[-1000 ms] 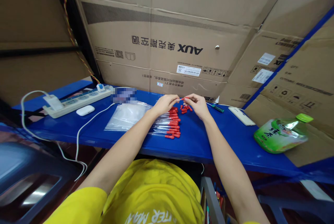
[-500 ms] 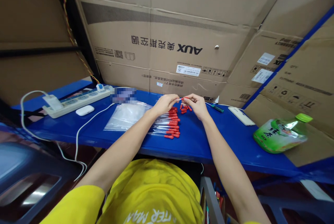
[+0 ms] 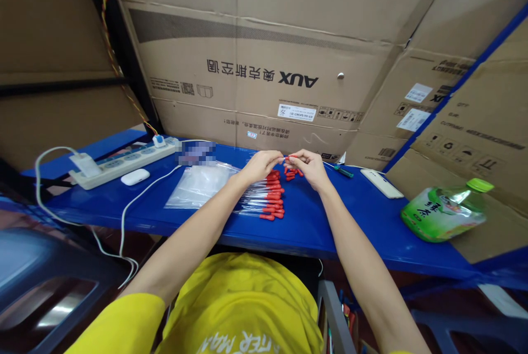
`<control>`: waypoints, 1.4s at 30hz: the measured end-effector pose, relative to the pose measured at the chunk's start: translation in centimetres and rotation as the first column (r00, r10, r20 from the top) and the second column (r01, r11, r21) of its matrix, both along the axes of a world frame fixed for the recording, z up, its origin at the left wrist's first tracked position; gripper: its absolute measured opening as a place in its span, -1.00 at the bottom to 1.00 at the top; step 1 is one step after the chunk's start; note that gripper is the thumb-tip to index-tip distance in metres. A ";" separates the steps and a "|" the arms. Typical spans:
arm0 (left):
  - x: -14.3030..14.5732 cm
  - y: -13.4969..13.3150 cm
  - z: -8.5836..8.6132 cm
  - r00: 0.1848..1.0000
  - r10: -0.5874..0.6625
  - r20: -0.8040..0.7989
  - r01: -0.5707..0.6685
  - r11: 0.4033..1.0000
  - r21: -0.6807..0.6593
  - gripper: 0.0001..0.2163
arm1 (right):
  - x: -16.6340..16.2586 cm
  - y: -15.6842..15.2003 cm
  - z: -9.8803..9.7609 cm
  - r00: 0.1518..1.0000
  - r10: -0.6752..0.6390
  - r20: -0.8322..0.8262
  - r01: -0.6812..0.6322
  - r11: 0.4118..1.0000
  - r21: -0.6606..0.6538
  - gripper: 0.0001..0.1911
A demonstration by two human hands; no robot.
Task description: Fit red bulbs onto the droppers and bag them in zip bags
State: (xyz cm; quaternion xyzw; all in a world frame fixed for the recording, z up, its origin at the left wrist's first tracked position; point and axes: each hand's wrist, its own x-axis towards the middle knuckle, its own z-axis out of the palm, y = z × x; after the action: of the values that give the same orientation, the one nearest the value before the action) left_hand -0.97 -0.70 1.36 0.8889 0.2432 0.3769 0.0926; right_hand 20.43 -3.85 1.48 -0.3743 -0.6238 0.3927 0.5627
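My left hand (image 3: 263, 165) is closed in a pinch above the far end of a row of glass droppers. What it pinches looks like a thin clear tube, mostly hidden by the fingers. Facing it, my right hand (image 3: 310, 167) is closed on a small red rubber bulb (image 3: 292, 156), and the fingertips of both hands nearly meet. Several droppers (image 3: 274, 196) with red bulbs lie side by side below my left hand, their clear stems pointing left. A small heap of loose red bulbs (image 3: 291, 173) rests on the blue table under my right hand.
Clear plastic bags (image 3: 198, 184) lie left of the droppers. Further left are a white power strip (image 3: 127, 160), a white case (image 3: 135, 177) and cables. To the right are a green-handled screwdriver (image 3: 344, 171), a pale phone-like slab (image 3: 380, 183) and a green bottle (image 3: 443, 212). Cardboard walls the back.
Both hands stay in almost the same place, fingertips still meeting over the table. The red bulb shows slightly less between the fingers. The view has shifted a little.
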 end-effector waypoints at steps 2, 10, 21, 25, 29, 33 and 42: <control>-0.1 0.0 0.0 1.000 0.003 -0.003 -0.003 1.000 -0.001 -0.59 | 0.0 0.1 -0.1 1.000 0.007 0.008 -0.007 1.000 0.001 -0.44; 0.3 -0.1 -0.2 0.997 0.082 0.012 -0.081 0.997 -0.015 -0.61 | -0.2 0.5 -0.3 1.000 -0.024 0.003 0.024 1.000 0.015 -0.42; -0.2 0.2 -0.2 0.992 0.127 -0.002 -0.127 0.991 -0.044 -0.64 | 1.0 1.1 -0.3 0.997 -0.058 0.049 0.055 0.996 0.069 -0.49; -0.2 0.1 -0.2 0.994 0.103 -0.048 -0.106 0.993 -0.058 -0.63 | 1.0 1.1 -0.4 0.996 -0.065 0.063 0.060 0.995 0.080 -0.51; -0.4 -0.1 0.1 0.990 0.116 -0.075 -0.119 0.992 -0.035 -0.62 | 1.0 0.8 -0.2 0.996 -0.045 0.083 0.039 0.997 0.071 -0.50; -0.4 -0.4 0.3 0.987 0.122 -0.102 -0.125 0.992 -0.016 -0.61 | 1.0 0.5 0.0 0.997 -0.031 0.073 0.026 0.997 0.070 -0.51; -0.3 -0.6 0.4 0.985 0.123 -0.119 -0.123 0.992 0.009 -0.62 | 0.9 0.3 0.0 0.995 -0.049 0.089 0.042 0.996 0.079 -0.49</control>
State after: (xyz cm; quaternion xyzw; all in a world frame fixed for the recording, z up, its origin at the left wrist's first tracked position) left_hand -1.24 -1.28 1.76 0.8933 0.3024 0.3281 0.0537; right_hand 21.29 -3.51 1.48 -0.3841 -0.6548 0.3378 0.5565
